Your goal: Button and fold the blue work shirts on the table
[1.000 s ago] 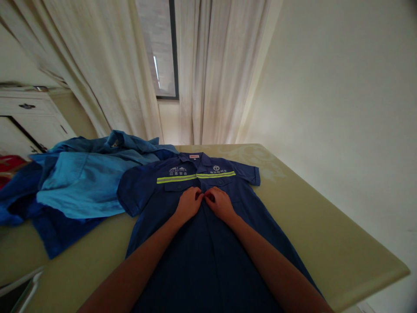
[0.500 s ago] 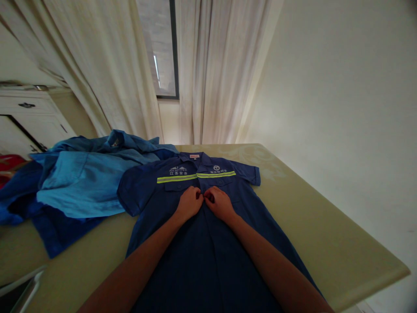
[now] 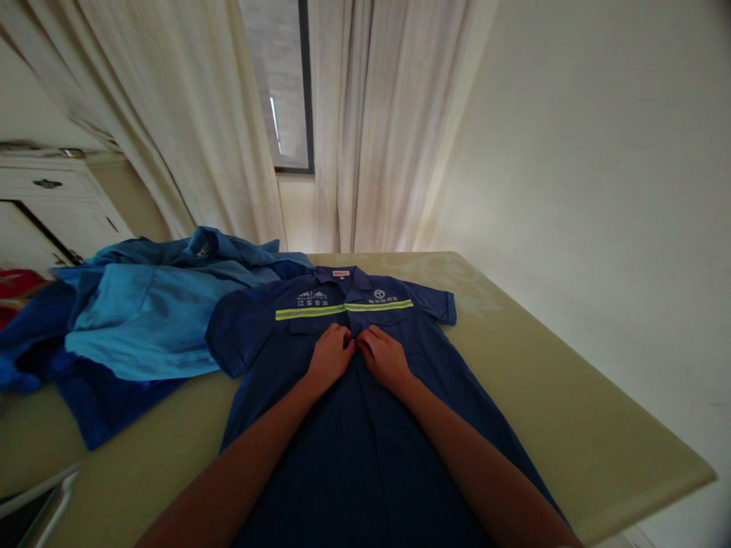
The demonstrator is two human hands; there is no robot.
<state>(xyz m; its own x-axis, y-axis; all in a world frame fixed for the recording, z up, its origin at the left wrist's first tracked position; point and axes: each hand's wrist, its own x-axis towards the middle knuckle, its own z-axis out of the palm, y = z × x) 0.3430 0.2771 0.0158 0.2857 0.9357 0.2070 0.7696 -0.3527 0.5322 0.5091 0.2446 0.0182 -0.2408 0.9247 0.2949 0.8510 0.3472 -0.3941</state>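
A dark blue short-sleeved work shirt [image 3: 354,441] lies front up, its collar at the far end. Yellow-green reflective strips and white lettering cross its chest. My left hand [image 3: 331,354] is closed on the front opening just below the chest strip, fingertips pinching the cloth. Close beside it, my right hand [image 3: 382,354] pinches the same front edge from the other side. The fingertips of both hands almost meet. Whatever small part of the placket lies between them, such as a button, is hidden by the fingers.
Light blue and darker blue garments [image 3: 148,320] are heaped left of the shirt on the pale yellow-green table [image 3: 514,396]. A red item [image 3: 20,289] lies at the far left. A light-edged object [image 3: 39,502] shows at lower left. A wall [image 3: 628,190] borders the right side.
Both hands stay at the shirt's front opening. Their fingers have shifted only slightly, and the shirt lies as before.
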